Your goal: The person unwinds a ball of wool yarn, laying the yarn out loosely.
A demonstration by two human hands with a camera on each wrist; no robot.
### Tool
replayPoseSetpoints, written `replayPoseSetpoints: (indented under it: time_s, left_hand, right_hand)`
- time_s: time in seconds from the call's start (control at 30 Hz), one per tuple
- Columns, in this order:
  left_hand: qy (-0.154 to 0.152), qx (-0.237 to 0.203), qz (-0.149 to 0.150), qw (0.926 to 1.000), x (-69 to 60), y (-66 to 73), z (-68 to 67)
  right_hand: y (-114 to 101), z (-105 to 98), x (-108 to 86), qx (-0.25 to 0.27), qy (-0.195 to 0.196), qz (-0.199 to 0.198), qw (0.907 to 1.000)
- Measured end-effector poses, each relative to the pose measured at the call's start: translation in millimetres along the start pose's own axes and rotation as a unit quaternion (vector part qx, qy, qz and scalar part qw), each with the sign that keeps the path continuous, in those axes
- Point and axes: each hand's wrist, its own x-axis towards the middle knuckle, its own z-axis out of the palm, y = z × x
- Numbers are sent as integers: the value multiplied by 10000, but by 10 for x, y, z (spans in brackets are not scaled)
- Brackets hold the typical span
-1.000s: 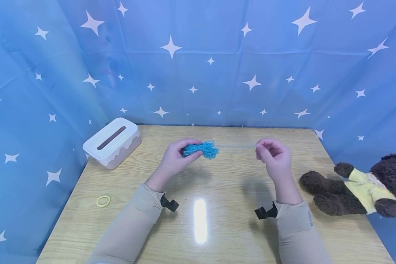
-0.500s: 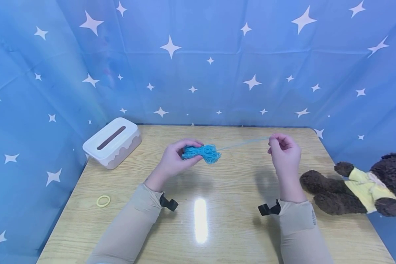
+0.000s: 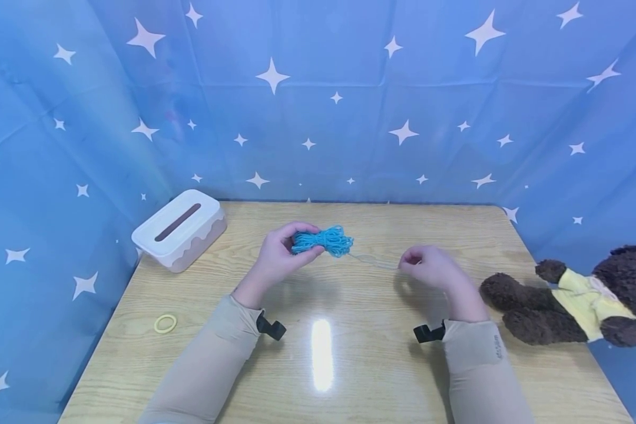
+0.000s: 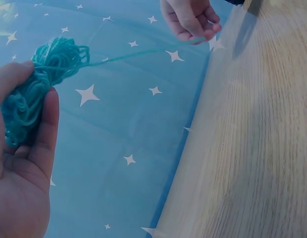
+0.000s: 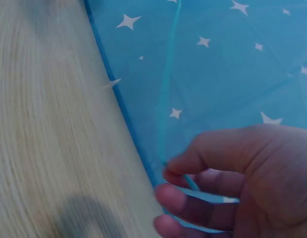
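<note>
A bundle of turquoise yarn (image 3: 333, 240), tied round its middle, is held above the table by my left hand (image 3: 282, 253), thumb on one side and fingers on the other. In the left wrist view the bundle (image 4: 59, 59) fans out in loops past the fingertips. From its right end a single strand (image 4: 138, 53) runs across to my right hand (image 3: 429, 265). Thumb and forefinger of the right hand (image 5: 232, 168) pinch that strand in the right wrist view, with a short end showing behind the fingertips. The other right fingers are loosely bent.
On the wooden table (image 3: 371, 365), a white tissue box (image 3: 185, 227) stands at the back left. A pale yellow ring (image 3: 165, 323) lies at the left. A brown plush bear (image 3: 540, 312) in a yellow top lies at the right edge. A blue star-patterned curtain (image 3: 318, 106) hangs behind.
My right hand first moved right and up, drawing the strand out straight, then came back left and down, and the strand now sags slightly. The left hand with the yarn has stayed nearly still.
</note>
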Motion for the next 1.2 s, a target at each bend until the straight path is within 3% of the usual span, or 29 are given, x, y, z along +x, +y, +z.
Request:
replayPoseSetpoints:
  time_s: [0.27, 0.43, 0.5, 0.6, 0.8, 0.9, 1.03, 1.2]
  left_hand:
    - [-112, -37, 2, 9999, -11, 2, 24]
    - [-124, 17, -27, 9999, -19, 23, 34]
    - [-118, 32, -24, 9999, -19, 27, 37]
    - [-107, 14, -5, 9999, -17, 28, 43]
    - [-62, 76, 42, 9999, -9, 25, 48]
    - [-41, 67, -14, 10000, 0, 32, 47]
    - [73, 113, -105, 9999, 3, 37, 44]
    - [296, 259, -259, 9989, 8, 30, 33]
  right_hand:
    - [-100, 182, 58, 111, -605, -585, 9964]
    - [-275, 356, 100, 784, -133, -805, 9936]
    - [-387, 469, 128, 1383, 89, -1020, 9851]
    - [-568, 658, 170, 2165, 116, -1422, 9658]
    - [-775, 903, 198, 2959, -29, -1803, 9381]
    - [-793, 920, 188, 3132, 192, -1704, 9341]
    - [-756, 863, 156, 3011, 448, -1593, 9391]
    - [-693, 699, 58, 2824, 596, -1871, 9390]
